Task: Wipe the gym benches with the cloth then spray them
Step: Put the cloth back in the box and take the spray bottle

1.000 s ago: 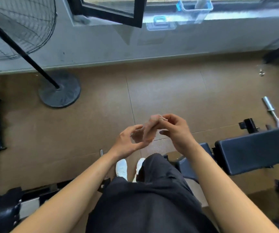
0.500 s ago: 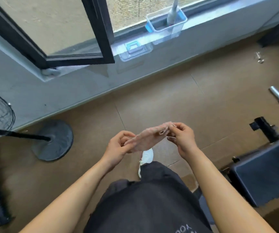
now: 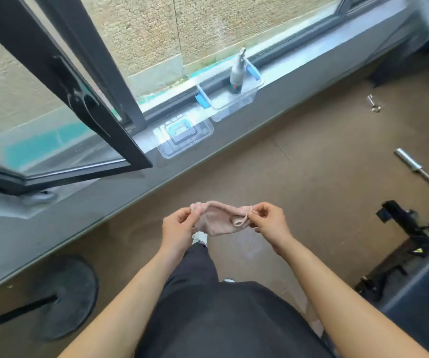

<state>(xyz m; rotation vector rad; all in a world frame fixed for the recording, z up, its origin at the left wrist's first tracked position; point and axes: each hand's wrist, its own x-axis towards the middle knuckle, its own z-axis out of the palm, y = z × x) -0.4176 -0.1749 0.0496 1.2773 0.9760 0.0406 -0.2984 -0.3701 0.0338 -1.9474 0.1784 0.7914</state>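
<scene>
Head view: L hand [image 3: 179, 226] and R hand [image 3: 269, 220], fingers curled, pinched opposite ends of pink cloth [image 3: 218, 221], stretched between them at waist height. Forearms extended fwd. Spray bottle [image 3: 237, 73] stood in clear bin [image 3: 230, 98] on windowsill; bench [image 3: 425, 288] at right.

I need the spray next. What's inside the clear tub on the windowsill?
A spray bottle stands upright in the clear tub, toward its right end. I see nothing else through the walls, but glare blurs the tub's floor.
</scene>
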